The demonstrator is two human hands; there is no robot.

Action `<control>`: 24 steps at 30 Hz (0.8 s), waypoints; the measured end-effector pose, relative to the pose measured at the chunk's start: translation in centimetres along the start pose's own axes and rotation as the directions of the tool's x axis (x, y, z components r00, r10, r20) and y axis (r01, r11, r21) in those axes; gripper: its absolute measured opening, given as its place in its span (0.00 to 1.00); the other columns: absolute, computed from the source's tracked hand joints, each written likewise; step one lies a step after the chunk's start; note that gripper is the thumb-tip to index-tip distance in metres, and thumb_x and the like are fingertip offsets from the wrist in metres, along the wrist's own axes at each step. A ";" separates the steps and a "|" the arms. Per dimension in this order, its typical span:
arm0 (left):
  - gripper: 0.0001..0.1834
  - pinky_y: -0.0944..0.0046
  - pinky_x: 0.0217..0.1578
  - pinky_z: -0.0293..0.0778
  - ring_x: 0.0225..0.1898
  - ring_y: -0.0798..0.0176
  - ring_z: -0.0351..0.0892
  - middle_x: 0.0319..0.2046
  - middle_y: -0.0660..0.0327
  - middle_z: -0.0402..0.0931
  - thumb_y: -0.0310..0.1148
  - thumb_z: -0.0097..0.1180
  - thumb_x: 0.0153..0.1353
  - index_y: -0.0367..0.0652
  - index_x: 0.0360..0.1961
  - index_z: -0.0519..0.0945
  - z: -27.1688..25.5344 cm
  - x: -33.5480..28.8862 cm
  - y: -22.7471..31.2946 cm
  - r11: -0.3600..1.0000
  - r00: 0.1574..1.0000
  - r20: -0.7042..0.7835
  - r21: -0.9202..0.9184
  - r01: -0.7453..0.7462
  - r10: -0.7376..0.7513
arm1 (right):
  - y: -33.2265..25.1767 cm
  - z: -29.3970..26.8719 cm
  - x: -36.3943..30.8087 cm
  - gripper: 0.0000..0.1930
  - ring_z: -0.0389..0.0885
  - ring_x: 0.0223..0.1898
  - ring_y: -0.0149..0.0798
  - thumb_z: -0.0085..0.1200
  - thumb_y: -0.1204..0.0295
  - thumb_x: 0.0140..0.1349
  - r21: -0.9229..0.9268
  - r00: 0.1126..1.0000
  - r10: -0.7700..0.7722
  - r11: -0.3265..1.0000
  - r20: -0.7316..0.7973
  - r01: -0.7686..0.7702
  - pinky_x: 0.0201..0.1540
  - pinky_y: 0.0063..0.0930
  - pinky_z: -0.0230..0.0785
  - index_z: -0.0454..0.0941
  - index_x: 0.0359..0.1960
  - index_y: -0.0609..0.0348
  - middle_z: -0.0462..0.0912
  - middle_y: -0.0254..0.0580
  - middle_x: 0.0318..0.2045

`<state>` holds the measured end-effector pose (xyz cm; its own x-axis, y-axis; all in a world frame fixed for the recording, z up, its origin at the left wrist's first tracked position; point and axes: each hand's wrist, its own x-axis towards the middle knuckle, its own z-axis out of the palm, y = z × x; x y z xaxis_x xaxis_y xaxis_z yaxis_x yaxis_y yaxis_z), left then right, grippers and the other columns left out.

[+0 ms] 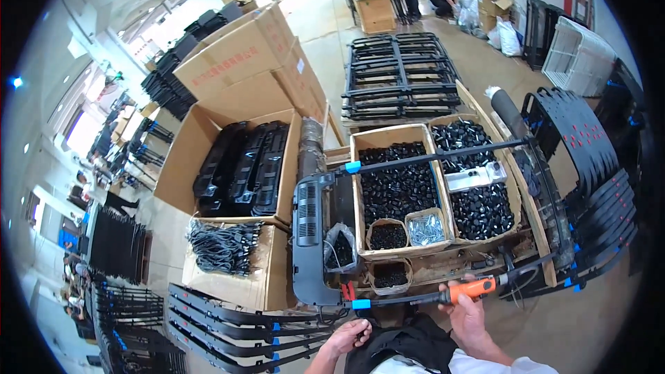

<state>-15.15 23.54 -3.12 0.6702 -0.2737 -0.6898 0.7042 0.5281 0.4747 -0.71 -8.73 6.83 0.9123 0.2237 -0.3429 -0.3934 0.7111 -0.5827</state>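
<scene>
Near the lower edge of the view, the right hand (465, 315) rises from a white sleeve, its fingers wrapped around the orange tool (471, 288) with a black tip, pressed against the lower tube of a black frame (315, 228). The left hand (352, 336) sits lower, just beside the dark garment at the person's waist; its fingers curl inward, loosely closed, and whether they pinch anything cannot be told.

That frame is a wide assembly of thin black tubes joined at the left to a ribbed grey-black plastic end piece, with small blue clips (361, 303) on the tubes. It lies across two open wooden crates. One crate (357, 187) is filled with small glossy black plastic parts and also holds round paper tubs, one of black pieces and one of shiny metal screws (426, 228). The neighbouring crate (516, 201) holds larger black caps and a pale rectangular tray (474, 176).

To the left, an open brown cardboard box (180, 166) contains moulded black plastic panels; a lower carton (263, 284) carries a bundle of black cables (223, 246). Closed brown cartons (242, 52) behind show red print on their sides. Stacks of black frames (402, 76) lie on the pale concrete floor beyond, and perforated black panels (582, 138) with red marks stand to the right.
</scene>
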 end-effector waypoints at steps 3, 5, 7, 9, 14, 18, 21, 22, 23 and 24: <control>0.14 0.73 0.24 0.61 0.28 0.73 0.67 0.32 0.69 0.71 0.45 0.50 0.80 0.46 0.43 0.77 1.8 -0.7 1.2 0.966 0.982 -0.080 -0.182 -0.186 0.174 | -2.3 4.3 3.4 0.31 0.83 0.60 0.48 0.66 0.75 0.66 -0.321 0.907 -0.241 0.878 0.346 0.355 0.57 0.48 0.81 0.63 0.67 0.53 0.82 0.49 0.57; 0.13 0.71 0.24 0.62 0.28 0.72 0.67 0.33 0.69 0.72 0.45 0.50 0.80 0.46 0.44 0.76 2.7 -0.3 1.9 0.892 0.956 -0.115 -0.344 -0.295 0.271 | -2.6 7.3 5.0 0.31 0.85 0.57 0.46 0.71 0.78 0.60 -0.344 0.670 -0.374 0.641 0.642 0.687 0.63 0.42 0.77 0.65 0.61 0.58 0.84 0.55 0.55; 0.13 0.71 0.24 0.63 0.28 0.71 0.68 0.33 0.68 0.72 0.45 0.50 0.80 0.47 0.45 0.76 3.9 0.1 2.8 0.819 0.925 -0.155 -0.432 -0.378 0.346 | -3.1 10.9 5.6 0.29 0.84 0.59 0.48 0.70 0.80 0.59 -0.365 0.573 -0.296 0.534 0.764 0.763 0.64 0.45 0.77 0.67 0.60 0.58 0.84 0.56 0.55; 0.13 0.71 0.24 0.64 0.29 0.69 0.69 0.33 0.67 0.73 0.46 0.50 0.80 0.49 0.46 0.76 4.9 0.5 4.1 0.726 0.883 -0.193 -0.509 -0.462 0.427 | -1.9 12.9 6.2 0.29 0.84 0.59 0.51 0.68 0.79 0.60 -0.337 0.524 -0.218 0.556 0.823 0.760 0.67 0.48 0.74 0.67 0.60 0.59 0.83 0.57 0.56; 0.12 0.70 0.24 0.64 0.30 0.69 0.71 0.33 0.68 0.74 0.44 0.51 0.80 0.49 0.47 0.77 5.4 0.2 6.0 0.621 0.829 -0.243 -0.565 -0.543 0.503 | 2.4 15.2 6.2 0.26 0.84 0.56 0.41 0.68 0.78 0.61 -0.458 0.555 0.033 0.606 0.831 0.650 0.63 0.39 0.76 0.70 0.59 0.61 0.84 0.53 0.56; 0.11 0.70 0.24 0.64 0.29 0.70 0.70 0.33 0.68 0.74 0.43 0.50 0.80 0.48 0.48 0.77 4.3 -0.4 6.9 0.558 0.830 -0.289 -0.630 -0.540 0.477 | 5.3 16.8 5.3 0.25 0.86 0.54 0.39 0.69 0.79 0.58 -0.554 0.596 0.134 0.568 0.792 0.608 0.60 0.36 0.79 0.75 0.58 0.61 0.86 0.50 0.53; 0.11 0.70 0.24 0.64 0.29 0.69 0.69 0.32 0.68 0.74 0.43 0.51 0.80 0.48 0.47 0.78 2.9 -0.1 7.4 0.512 0.839 -0.271 -0.690 -0.511 0.471 | 6.6 17.9 5.4 0.26 0.86 0.53 0.39 0.69 0.79 0.58 -0.583 0.575 0.216 0.559 0.789 0.589 0.60 0.36 0.79 0.75 0.58 0.61 0.86 0.49 0.53; 0.11 0.70 0.24 0.64 0.29 0.69 0.69 0.32 0.68 0.74 0.43 0.51 0.80 0.48 0.47 0.78 2.4 0.1 7.6 0.501 0.840 -0.272 -0.702 -0.507 0.470 | 6.7 18.6 5.3 0.26 0.86 0.54 0.39 0.69 0.79 0.58 -0.618 0.589 0.251 0.531 0.768 0.580 0.60 0.36 0.79 0.75 0.59 0.61 0.86 0.49 0.54; 0.11 0.71 0.25 0.65 0.29 0.70 0.70 0.32 0.69 0.74 0.43 0.51 0.80 0.48 0.46 0.78 2.3 0.2 8.1 0.511 0.850 -0.284 -0.699 -0.500 0.443 | 6.7 19.2 5.2 0.27 0.86 0.54 0.39 0.70 0.79 0.58 -0.658 0.610 0.284 0.493 0.740 0.568 0.61 0.36 0.78 0.74 0.59 0.61 0.86 0.48 0.54; 0.11 0.72 0.25 0.66 0.29 0.70 0.70 0.32 0.69 0.73 0.43 0.51 0.80 0.48 0.45 0.78 2.0 0.2 8.7 0.522 0.862 -0.294 -0.699 -0.488 0.413 | 7.5 19.5 5.6 0.27 0.86 0.54 0.39 0.70 0.79 0.58 -0.675 0.618 0.299 0.475 0.727 0.565 0.61 0.36 0.78 0.74 0.59 0.61 0.86 0.48 0.54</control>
<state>-8.41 26.45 1.98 0.7997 0.2181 -0.5594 -0.1233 0.9715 0.2025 3.67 10.83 14.93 0.5289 0.8354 0.1498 0.2520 0.0139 -0.9676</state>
